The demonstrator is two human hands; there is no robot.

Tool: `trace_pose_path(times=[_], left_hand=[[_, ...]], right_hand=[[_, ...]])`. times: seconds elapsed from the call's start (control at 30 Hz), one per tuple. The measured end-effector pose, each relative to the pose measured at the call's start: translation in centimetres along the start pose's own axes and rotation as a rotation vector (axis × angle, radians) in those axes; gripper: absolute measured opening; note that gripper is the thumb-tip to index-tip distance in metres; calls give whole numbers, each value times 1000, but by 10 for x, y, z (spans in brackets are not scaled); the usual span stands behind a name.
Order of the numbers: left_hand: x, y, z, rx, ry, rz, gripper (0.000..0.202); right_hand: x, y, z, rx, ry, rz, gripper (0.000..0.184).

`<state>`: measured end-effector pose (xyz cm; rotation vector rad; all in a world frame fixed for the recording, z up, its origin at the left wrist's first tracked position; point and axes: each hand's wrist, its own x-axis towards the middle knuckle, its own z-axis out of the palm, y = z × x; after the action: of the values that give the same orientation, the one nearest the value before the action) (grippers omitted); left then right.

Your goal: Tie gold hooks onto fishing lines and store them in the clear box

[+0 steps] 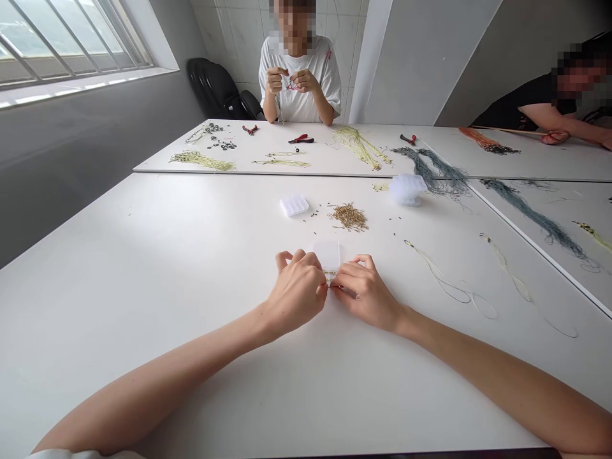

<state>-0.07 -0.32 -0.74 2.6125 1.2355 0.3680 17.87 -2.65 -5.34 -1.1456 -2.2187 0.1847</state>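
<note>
The left hand [299, 285] and right hand [366, 290] are curling inward around a clear box [327, 255], which is lying between the near and far edges of the surface [191, 255]; what either hand is gripping, I cannot tell. Beyond the box, toward the far edge, small gold pieces [350, 218] are lying heaped near a compartment tray [294, 205].

Small assembly workroom: joined white tables [119, 268], cord bundles [357, 144], pliers [301, 139], heaped golden parts [350, 218], person [299, 99] seated opposite.

Smooth, translucent plastic box [327, 254]
</note>
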Motion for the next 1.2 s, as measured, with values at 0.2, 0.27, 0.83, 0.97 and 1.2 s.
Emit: trace_pose_path(times=[0.2, 0.27, 0.83, 0.97, 1.2], left_hand=[[5, -5, -3, -75, -50, -82, 20], [7, -8, -4, -113, -83, -100, 18], [19, -15, -2, -204, -171, -221, 9], [24, -18, -7, -222, -204, -200, 13], [16, -26, -26, -122, -251, -33, 16]], right_hand=[[1, -2, 1, 9, 12, 16, 25], [1, -2, 1, 14, 6, 27, 24], [0, 0, 3, 85, -12, 75, 23], [1, -3, 0, 84, -25, 94, 23], [0, -3, -2, 89, -39, 123, 20]])
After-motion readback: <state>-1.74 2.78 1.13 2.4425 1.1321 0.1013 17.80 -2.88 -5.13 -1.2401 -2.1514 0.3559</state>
